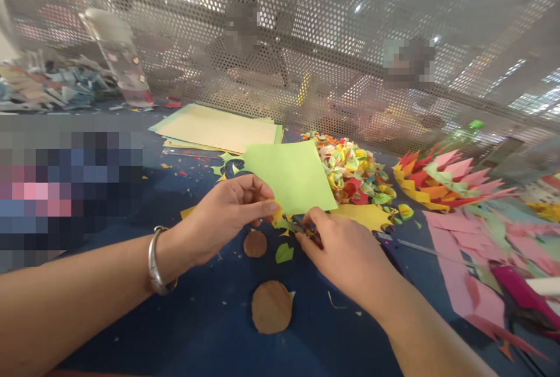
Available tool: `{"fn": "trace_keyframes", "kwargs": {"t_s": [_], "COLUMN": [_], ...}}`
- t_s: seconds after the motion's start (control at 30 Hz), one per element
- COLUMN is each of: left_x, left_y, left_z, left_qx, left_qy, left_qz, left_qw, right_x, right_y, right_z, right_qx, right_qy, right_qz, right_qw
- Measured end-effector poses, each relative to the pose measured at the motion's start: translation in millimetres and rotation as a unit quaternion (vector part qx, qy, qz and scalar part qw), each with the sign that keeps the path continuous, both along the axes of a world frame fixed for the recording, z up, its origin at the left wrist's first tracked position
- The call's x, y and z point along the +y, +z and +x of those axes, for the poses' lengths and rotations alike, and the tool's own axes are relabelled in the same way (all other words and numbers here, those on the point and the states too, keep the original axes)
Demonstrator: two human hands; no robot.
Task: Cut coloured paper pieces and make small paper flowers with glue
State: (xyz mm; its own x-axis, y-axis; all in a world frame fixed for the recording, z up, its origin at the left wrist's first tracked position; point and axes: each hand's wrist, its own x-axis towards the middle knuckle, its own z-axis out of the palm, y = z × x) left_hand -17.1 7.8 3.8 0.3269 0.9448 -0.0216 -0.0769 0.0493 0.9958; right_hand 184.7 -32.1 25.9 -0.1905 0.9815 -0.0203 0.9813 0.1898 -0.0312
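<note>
My left hand (227,213), with a silver bangle on the wrist, pinches the lower left corner of a light green paper sheet (291,174) held over the blue table. My right hand (345,251) is closed around small scissors (301,226) at the sheet's lower edge; only a bit of the blades shows. A small green paper scrap (284,253) lies below the hands. Two brown card circles lie near: a small one (255,243) under my left hand and a larger one (271,306) closer to me.
A stack of pale yellow sheets (214,127) lies behind. A heap of folded coloured paper pieces (354,173) and spiky pink-orange cutouts (441,181) sit at right, with pink paper (464,248) and a pink tool (520,292). Two people sit beyond a perforated metal screen (328,44).
</note>
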Motion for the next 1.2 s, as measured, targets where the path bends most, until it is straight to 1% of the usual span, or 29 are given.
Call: {"fn": "trace_keyframes", "kwargs": {"t_s": [0.13,0.2,0.27,0.3,0.37,0.47,0.53,0.6,0.73,0.87,0.97,1.1,1.2], "left_x": [1.1,1.7,1.7,1.3,-0.2,-3.8,-5.5,-5.7,-3.3,-3.2,-4.5,-5.5,-6.0], "left_y": [-2.4,-3.4,-4.3,-4.7,-5.2,-4.5,-3.2,-1.7,0.1,0.8,0.8,-0.4,-0.5], "left_z": [0.1,0.1,0.3,0.7,1.9,4.4,5.5,5.6,3.7,2.3,2.6,3.1,2.5], "left_qx": [-0.006,-0.006,-0.009,-0.011,-0.013,-0.003,-0.007,-0.021,-0.044,-0.053,-0.059,-0.071,-0.052], "left_qy": [-0.006,-0.008,-0.014,-0.018,-0.025,-0.030,-0.034,-0.037,-0.034,-0.048,-0.060,-0.080,-0.075], "left_qz": [-0.022,-0.026,-0.030,-0.031,-0.028,-0.015,-0.016,-0.026,-0.050,-0.074,-0.093,-0.106,-0.076], "left_qw": [1.000,1.000,0.999,0.999,0.999,0.999,0.999,0.999,0.997,0.995,0.992,0.989,0.993], "right_x": [-3.7,-5.5,-7.3,-8.2,-9.6,-10.7,-10.2,-8.8,-5.4,-4.6,-4.5,-3.9,-4.3], "right_y": [1.3,2.0,2.4,2.5,2.0,-0.7,-3.5,-6.2,-8.4,-7.7,-8.0,-8.8,-7.4], "right_z": [-3.3,-4.1,-3.8,-3.3,-1.8,1.0,2.7,4.0,4.6,4.0,4.1,4.8,4.3], "right_qx": [-0.054,-0.076,-0.073,-0.051,0.045,0.217,0.278,0.299,0.294,0.245,0.221,0.231,0.246], "right_qy": [0.005,0.008,0.011,0.015,0.034,0.072,0.089,0.104,0.145,0.220,0.256,0.270,0.257], "right_qz": [0.009,0.032,0.070,0.088,0.107,0.092,0.086,0.096,0.139,0.161,0.178,0.185,0.186], "right_qw": [0.999,0.997,0.995,0.995,0.993,0.969,0.953,0.944,0.935,0.931,0.924,0.916,0.916]}}
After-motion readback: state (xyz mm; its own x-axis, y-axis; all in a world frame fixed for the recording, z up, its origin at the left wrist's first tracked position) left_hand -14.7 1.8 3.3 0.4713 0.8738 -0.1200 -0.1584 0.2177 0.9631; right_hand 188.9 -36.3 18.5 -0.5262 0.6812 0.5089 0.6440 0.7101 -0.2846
